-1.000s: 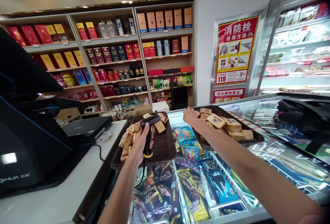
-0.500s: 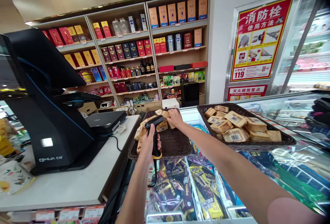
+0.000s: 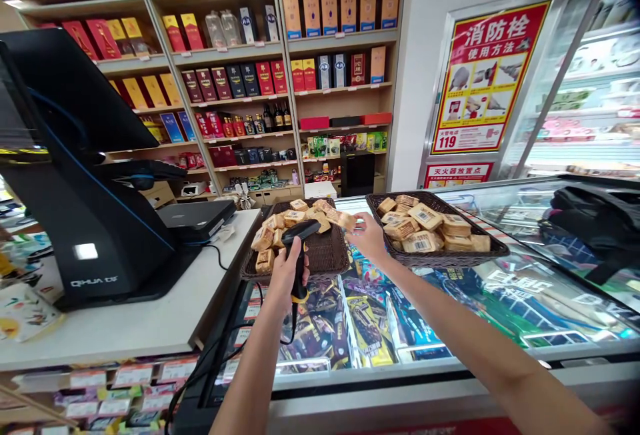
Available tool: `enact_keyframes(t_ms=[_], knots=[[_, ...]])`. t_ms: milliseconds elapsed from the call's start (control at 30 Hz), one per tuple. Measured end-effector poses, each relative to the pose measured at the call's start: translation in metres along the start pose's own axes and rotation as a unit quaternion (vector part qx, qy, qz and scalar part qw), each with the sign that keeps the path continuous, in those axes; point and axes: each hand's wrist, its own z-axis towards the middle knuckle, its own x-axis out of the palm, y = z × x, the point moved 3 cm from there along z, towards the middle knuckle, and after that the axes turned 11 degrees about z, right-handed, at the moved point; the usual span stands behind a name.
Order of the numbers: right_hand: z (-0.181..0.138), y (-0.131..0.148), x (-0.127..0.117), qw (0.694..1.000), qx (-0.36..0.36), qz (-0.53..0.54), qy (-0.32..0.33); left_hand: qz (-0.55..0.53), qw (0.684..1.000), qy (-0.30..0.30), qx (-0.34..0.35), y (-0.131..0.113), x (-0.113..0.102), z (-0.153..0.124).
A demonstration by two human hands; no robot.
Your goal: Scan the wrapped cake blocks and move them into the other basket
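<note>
My left hand (image 3: 286, 273) is wrapped round the handle of a black and yellow barcode scanner (image 3: 303, 229), over the front of the left wicker basket (image 3: 327, 258). Several small wrapped biscuit packs (image 3: 274, 222) lie in that basket, mostly toward its left and back. At its right rim, my right hand (image 3: 369, 239) pinches a wrapped biscuit pack (image 3: 342, 219) between thumb and fingers. To the right of this hand stands a second dark wicker basket (image 3: 450, 261), heaped with similar packs (image 3: 425, 216), some showing barcodes.
Both baskets rest on a glass-topped freezer (image 3: 520, 288) with bagged frozen treats inside. A white counter (image 3: 125, 318) on the left carries a black checkout terminal (image 3: 100, 221). The scanner's cable (image 3: 287, 340) hangs below it. Shelves of boxed goods (image 3: 235, 81) stand behind.
My right hand has moved right, out of the left basket's pile to its right rim, with a biscuit pack in its fingers. The scanner stays in my left hand, and the view has shifted.
</note>
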Motion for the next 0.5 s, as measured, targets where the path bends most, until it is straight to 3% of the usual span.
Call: enact_keyframes(t_ms=[67,167,300,367,433,500], knots=[[-0.017,0.005,-0.017,0.999,-0.034,0.028,-0.011,-0.004,1.0,0.01,-0.005,-0.002,0.007,-0.01],[-0.037,0.005,-0.03,0.981,0.05,0.188,-0.027,-0.01,1.0,0.024,-0.007,-0.005,0.018,-0.022],[-0.055,0.007,-0.029,0.885,0.166,0.434,-0.036,-0.015,0.999,0.034,-0.009,-0.009,0.031,-0.031],[-0.06,0.011,-0.03,0.865,0.17,0.471,-0.031,-0.013,0.999,0.036,-0.011,-0.011,0.035,-0.033],[-0.063,0.013,-0.033,0.882,0.156,0.443,-0.024,-0.009,0.999,0.038,-0.009,-0.015,0.037,-0.035],[-0.064,0.013,-0.039,0.927,0.12,0.354,-0.021,0.0,0.999,0.043,0.0,-0.019,0.038,-0.038]])
